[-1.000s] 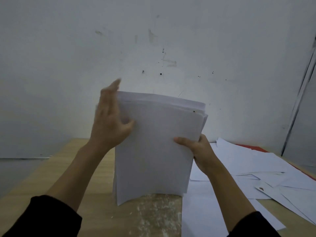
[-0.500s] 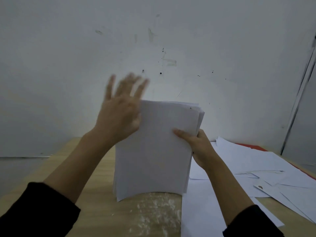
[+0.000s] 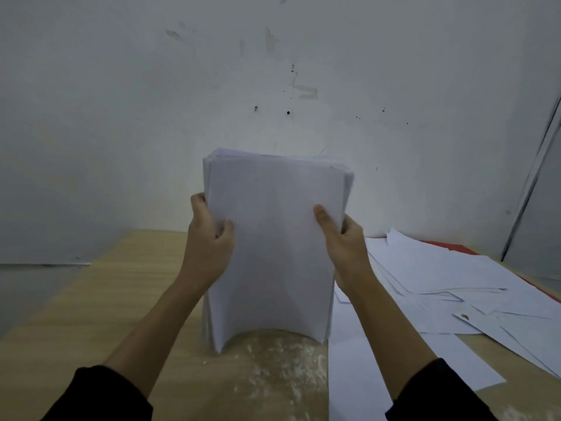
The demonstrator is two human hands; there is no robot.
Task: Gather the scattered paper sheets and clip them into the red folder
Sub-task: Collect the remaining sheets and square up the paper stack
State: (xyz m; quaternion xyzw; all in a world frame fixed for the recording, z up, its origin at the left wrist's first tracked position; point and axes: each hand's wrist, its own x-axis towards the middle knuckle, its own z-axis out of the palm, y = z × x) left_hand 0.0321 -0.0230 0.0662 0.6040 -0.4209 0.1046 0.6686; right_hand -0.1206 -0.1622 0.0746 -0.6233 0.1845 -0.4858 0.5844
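Left hand (image 3: 209, 247) is curled round the left edge of the paper stack (image 3: 273, 253), thumb on the front. The stack stands upright on its bottom edge on the wooden table (image 3: 106, 299), bowing a bit at the bottom. Right hand (image 3: 344, 241) grips the right edge the same way. Further right, loose sheets (image 3: 440, 275) lie spread flat over the red folder (image 3: 449, 247), only its edges peeking out.

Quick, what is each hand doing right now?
Left hand: grips the paper stack by its left edge.
Right hand: grips the same stack's right edge.
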